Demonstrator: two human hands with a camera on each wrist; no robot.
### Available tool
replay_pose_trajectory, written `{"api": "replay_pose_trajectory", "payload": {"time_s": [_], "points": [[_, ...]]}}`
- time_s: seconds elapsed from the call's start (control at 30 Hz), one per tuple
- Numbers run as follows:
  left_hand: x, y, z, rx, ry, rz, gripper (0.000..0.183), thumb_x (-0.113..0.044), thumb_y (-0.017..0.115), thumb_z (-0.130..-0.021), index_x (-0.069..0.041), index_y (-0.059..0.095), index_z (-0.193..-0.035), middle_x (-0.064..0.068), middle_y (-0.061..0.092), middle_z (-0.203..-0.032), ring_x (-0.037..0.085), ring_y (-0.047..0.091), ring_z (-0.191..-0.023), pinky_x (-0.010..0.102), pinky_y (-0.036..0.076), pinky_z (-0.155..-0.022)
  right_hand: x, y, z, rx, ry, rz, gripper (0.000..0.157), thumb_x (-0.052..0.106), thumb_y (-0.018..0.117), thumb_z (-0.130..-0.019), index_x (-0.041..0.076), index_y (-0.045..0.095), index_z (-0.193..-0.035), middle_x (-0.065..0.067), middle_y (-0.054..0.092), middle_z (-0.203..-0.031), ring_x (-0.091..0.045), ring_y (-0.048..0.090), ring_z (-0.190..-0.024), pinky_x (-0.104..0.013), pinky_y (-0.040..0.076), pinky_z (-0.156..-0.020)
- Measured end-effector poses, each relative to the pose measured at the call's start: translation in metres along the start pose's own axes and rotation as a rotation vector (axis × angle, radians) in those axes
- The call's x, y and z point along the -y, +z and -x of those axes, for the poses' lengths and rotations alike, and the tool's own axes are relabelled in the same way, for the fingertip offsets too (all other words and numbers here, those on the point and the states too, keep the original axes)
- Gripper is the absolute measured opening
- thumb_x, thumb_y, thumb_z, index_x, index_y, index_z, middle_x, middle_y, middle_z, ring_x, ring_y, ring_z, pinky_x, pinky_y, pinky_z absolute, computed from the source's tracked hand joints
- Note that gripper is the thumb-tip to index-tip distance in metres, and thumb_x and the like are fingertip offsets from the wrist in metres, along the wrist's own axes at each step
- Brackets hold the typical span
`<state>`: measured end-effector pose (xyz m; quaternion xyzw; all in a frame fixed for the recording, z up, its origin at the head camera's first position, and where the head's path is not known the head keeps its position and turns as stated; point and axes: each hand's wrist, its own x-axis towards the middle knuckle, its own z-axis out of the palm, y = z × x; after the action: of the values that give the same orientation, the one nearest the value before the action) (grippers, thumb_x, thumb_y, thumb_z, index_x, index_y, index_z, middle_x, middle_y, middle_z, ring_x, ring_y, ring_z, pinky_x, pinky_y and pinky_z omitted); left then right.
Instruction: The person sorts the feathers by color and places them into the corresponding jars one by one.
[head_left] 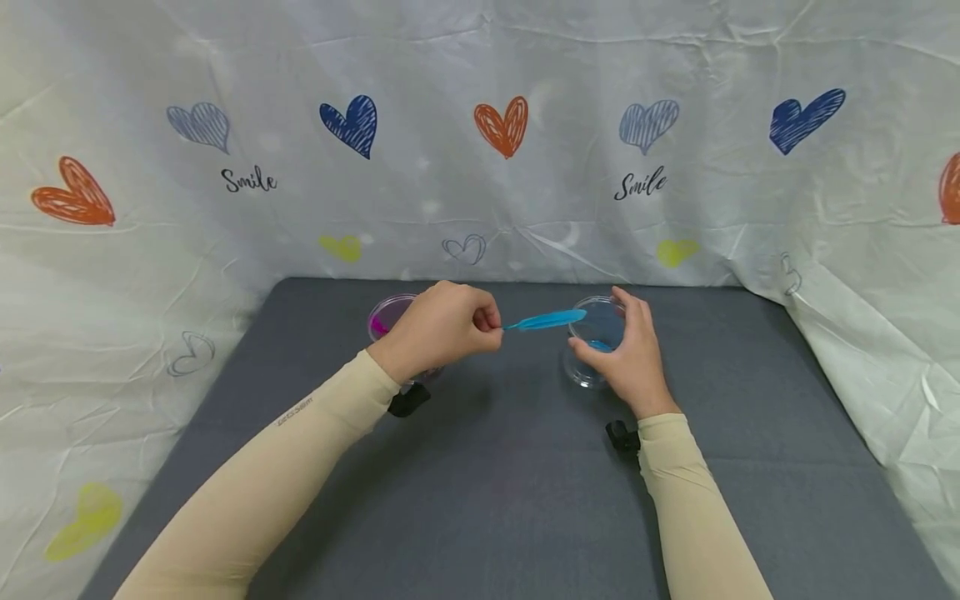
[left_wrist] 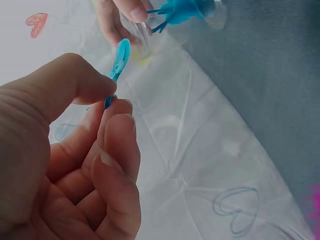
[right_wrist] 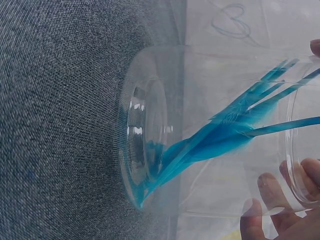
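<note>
Between thumb and index finger, my left hand (head_left: 442, 329) pinches a blue feather (head_left: 546, 320) by its quill end. The feather points right, its tip overlapping the rim of a clear plastic cup (head_left: 585, 377) in the head view. My right hand (head_left: 633, 362) holds that cup near its top, thumb on the near side and fingers on the far side. Several blue feathers (right_wrist: 215, 137) lean inside the cup in the right wrist view, quills towards the mouth. The cup stands upright on the dark grey tabletop.
A second clear cup (head_left: 392, 302) with something magenta (head_left: 379, 327) inside stands at the left, partly hidden behind my left hand. The dark grey table (head_left: 510, 500) ends at a white curtain (head_left: 420, 192) printed with hearts. Dark wrist cameras hang under both wrists.
</note>
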<state>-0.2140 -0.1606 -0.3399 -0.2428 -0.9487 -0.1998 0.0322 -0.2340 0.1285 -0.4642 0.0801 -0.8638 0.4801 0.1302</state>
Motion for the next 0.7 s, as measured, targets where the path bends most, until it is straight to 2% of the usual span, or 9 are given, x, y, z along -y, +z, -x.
{"api": "replay_pose_trajectory", "payload": {"time_s": [0.37,0.7], "points": [[-0.026,0.003,-0.031,0.013,0.057,-0.041,0.004,-0.021,0.076,-0.093,-0.020,0.077,-0.089,-0.010,0.072,-0.079,0.010,0.064,-0.067,0.031,0.054,-0.065,-0.004,0.001,0.000,0.000,-0.014,-0.019,0.105,0.044,0.090,-0.086,0.016,0.031,-0.169,-0.015,0.041,-0.163,-0.037,0.044,-0.152,-0.061,0.042,-0.123],[-0.039,0.010,-0.055,0.029,0.090,-0.086,0.006,-0.021,0.076,-0.094,-0.021,0.076,-0.088,-0.008,0.070,-0.076,0.011,0.062,-0.066,0.030,0.052,-0.063,-0.004,0.000,-0.001,0.002,-0.028,-0.024,0.103,0.043,0.089,-0.088,0.016,0.031,-0.169,-0.016,0.041,-0.162,-0.038,0.044,-0.152,-0.060,0.045,-0.120]]}}
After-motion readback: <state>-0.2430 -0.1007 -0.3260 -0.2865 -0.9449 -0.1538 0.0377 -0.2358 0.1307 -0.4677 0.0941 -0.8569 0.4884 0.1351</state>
